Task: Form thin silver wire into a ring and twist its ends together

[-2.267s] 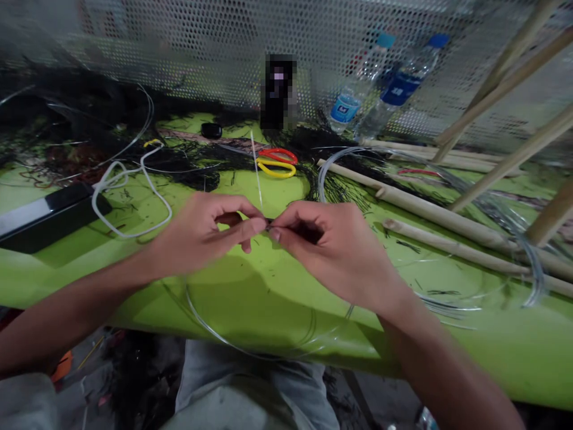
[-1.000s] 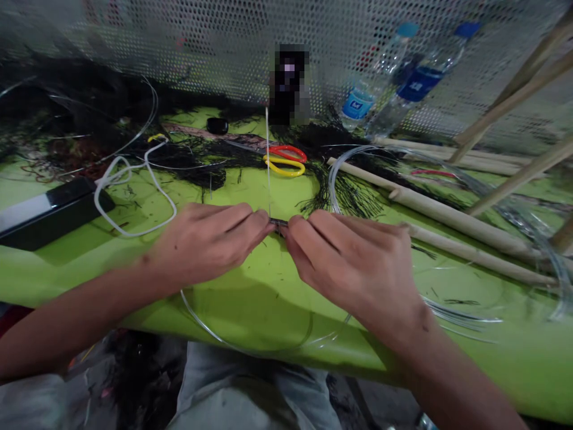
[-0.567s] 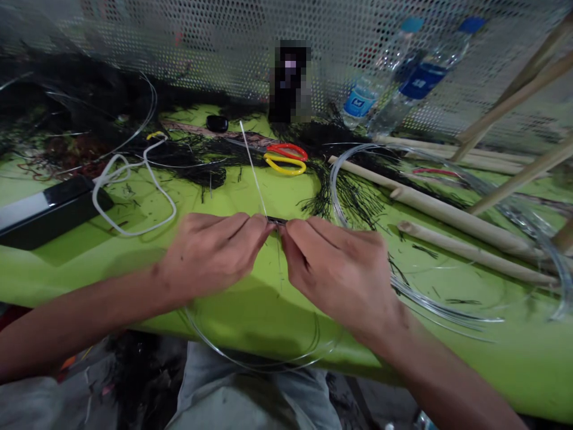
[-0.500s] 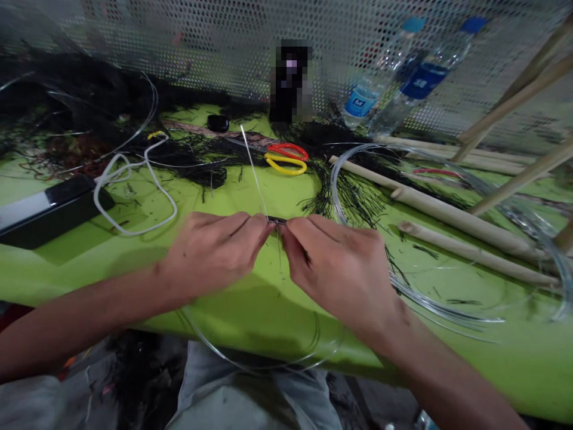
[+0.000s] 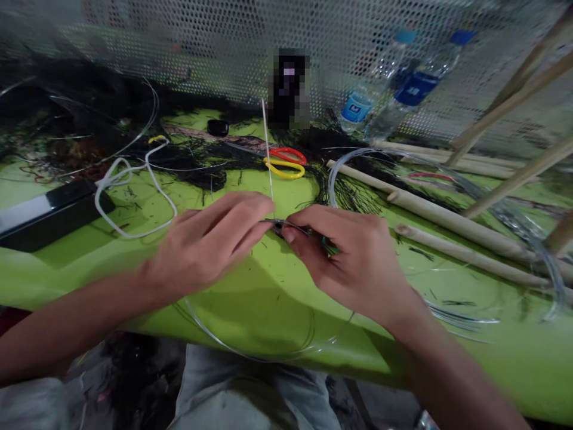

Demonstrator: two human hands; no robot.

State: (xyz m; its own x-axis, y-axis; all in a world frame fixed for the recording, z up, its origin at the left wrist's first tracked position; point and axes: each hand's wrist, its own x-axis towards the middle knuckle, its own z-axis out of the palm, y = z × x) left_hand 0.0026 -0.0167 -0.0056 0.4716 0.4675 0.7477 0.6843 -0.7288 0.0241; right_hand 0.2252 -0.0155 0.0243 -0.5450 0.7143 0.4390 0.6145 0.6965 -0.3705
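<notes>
Over the middle of the green surface, my left hand [image 5: 210, 242] and my right hand [image 5: 356, 257] meet almost fingertip to fingertip. Between them stretches a small dark strand-like piece [image 5: 278, 223], pinched by thumb and finger on both sides; its exact kind cannot be made out. A thin white rod [image 5: 268, 156] rises from beside my left fingertips, its lower end hidden there. Something green [image 5: 329, 243] peeks out under my right fingers, mostly covered. Below the hands, a clear plastic line [image 5: 210, 341] loops over the front edge.
Scissors with red and yellow handles [image 5: 286, 163] lie beyond my hands, among black fibres [image 5: 197, 170]. Wooden sticks [image 5: 452, 221] and coiled clear line [image 5: 333, 179] are on the right. A white cord [image 5: 154, 230] and a black box [image 5: 54, 209] lie left. Two bottles [image 5: 358, 101] stand at the back.
The white rod has swung more upright and rightward. My left fingers have risen and loosened a little, while my right hand has turned, showing its thumb and something green beneath.
</notes>
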